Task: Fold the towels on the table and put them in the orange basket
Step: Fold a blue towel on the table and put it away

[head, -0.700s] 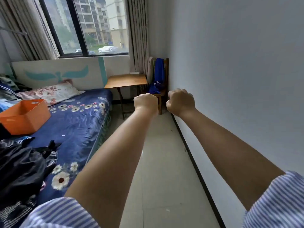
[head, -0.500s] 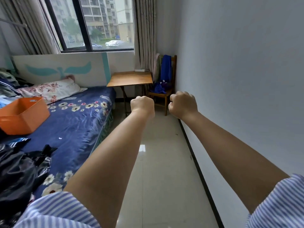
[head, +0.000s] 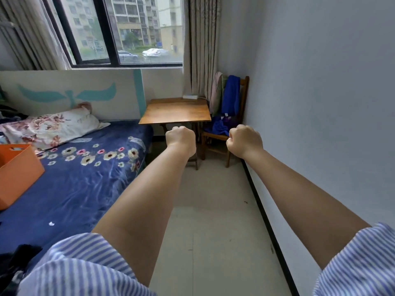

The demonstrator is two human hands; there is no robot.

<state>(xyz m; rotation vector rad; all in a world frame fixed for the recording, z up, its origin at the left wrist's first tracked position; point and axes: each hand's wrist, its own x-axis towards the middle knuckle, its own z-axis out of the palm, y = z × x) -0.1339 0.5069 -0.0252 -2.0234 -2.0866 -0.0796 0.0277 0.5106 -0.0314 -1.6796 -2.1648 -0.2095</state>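
From the head camera, both your arms are stretched out in front of you with your left hand (head: 180,139) and right hand (head: 245,140) balled into fists, nothing in either one. The towels look to be the blue cloth (head: 230,95) and the pinkish one (head: 216,92) draped over the back of the wooden chair (head: 245,99) in the corner, plus a blue heap (head: 220,127) on its seat, right beside the table (head: 176,111), which itself only has a small white thing at the back edge. I'd guess they're light, floppy and not slippery, so pinching two corners of a top edge and letting the rest hang should make folding easy. The orange basket (head: 20,170) sits on the bed, well apart from the chair and cut off by the left frame edge, so you can't see most of the inside. How many towels are in that pile is hard to tell, and the fists hide part of the seat.
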